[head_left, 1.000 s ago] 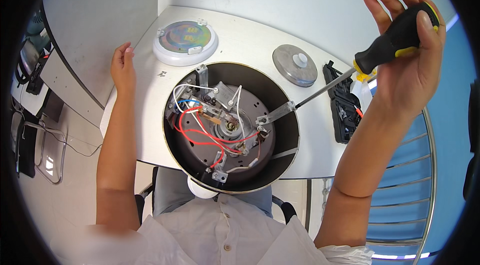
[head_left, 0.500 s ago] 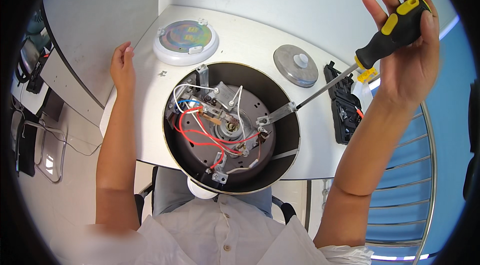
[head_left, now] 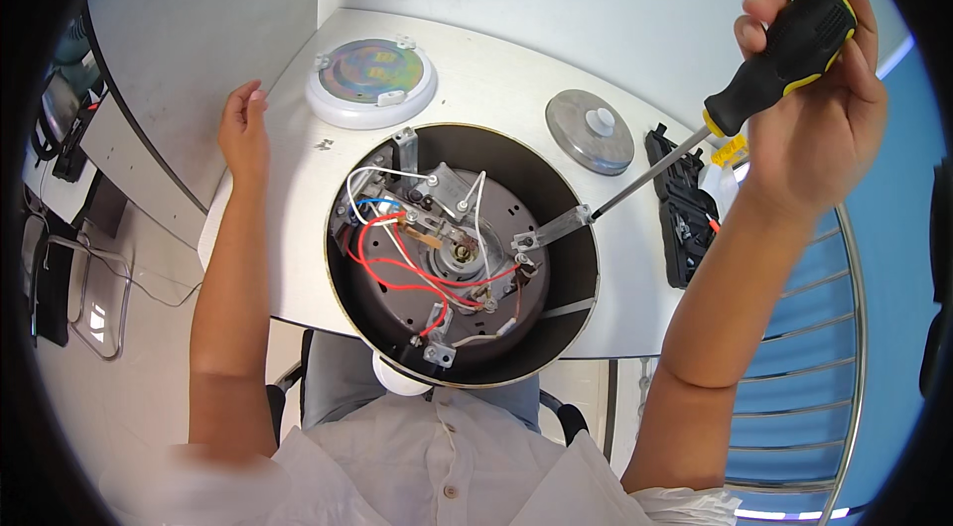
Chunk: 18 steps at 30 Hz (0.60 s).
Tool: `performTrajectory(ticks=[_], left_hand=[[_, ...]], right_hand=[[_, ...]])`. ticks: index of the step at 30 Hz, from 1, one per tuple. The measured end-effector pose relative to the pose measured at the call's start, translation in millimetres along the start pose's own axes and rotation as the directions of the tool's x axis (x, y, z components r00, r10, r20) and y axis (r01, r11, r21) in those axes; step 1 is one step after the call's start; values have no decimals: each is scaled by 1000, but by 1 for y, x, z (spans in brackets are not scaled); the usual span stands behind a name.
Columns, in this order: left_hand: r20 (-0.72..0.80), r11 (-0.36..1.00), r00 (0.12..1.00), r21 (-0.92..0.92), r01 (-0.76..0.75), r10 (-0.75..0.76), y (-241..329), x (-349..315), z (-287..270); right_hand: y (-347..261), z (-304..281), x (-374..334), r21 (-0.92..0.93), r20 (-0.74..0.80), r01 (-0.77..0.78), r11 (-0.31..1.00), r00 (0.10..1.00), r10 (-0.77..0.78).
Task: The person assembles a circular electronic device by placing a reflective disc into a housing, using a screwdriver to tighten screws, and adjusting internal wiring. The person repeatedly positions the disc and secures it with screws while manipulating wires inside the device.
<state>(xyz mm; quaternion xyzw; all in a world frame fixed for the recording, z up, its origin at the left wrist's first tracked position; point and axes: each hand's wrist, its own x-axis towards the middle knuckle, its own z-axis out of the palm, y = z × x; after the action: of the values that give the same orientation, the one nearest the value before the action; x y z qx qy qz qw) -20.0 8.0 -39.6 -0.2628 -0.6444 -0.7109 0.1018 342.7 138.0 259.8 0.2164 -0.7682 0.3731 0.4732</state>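
My right hand (head_left: 809, 134) is wrapped round the thick black-and-yellow handle of a screwdriver (head_left: 777, 65). The screwdriver's long shaft slants down to the left, and its tip meets the outer end of a metal bracket (head_left: 556, 226) at the pot's right rim. The round dark housing (head_left: 395, 367), open at the top, holds red, white and blue wires (head_left: 402, 285) and a central metal fitting (head_left: 462, 253). My left hand (head_left: 243, 134) is off the housing by the table's left side, its fingers loosely bent with nothing visible in them.
On the white table (head_left: 288, 268), a white ring-shaped part with a shiny disc (head_left: 372, 79) sits at the far left. Small metal pieces (head_left: 324, 144) lie near it. A round metal lid-like plate (head_left: 576, 144) and a black tool case (head_left: 685, 218) are on the right. A metal railing (head_left: 854, 347) stands beyond.
The screwdriver handle has turned in my right hand, and the fingers have curled in closer around it. The tip stays at the bracket. My left hand has hardly moved.
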Motion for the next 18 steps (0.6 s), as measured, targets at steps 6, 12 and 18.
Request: performTrajectory(ticks=[6, 12, 18], left_hand=[[-1, 1000, 1000, -8, 0, 0, -3, 1, 0], [-14, 1000, 1000, -7, -17, 17, -5, 2, -1], [-18, 1000, 1000, -11, -13, 12, -5, 2, -4]], right_hand=[[-19, 0, -8, -514, -110, -58, 856, 994, 2], [-11, 20, -9, -409, -305, -88, 908, 951, -46], [-4, 7, -11, 48, -105, -65, 997, 992, 70]])
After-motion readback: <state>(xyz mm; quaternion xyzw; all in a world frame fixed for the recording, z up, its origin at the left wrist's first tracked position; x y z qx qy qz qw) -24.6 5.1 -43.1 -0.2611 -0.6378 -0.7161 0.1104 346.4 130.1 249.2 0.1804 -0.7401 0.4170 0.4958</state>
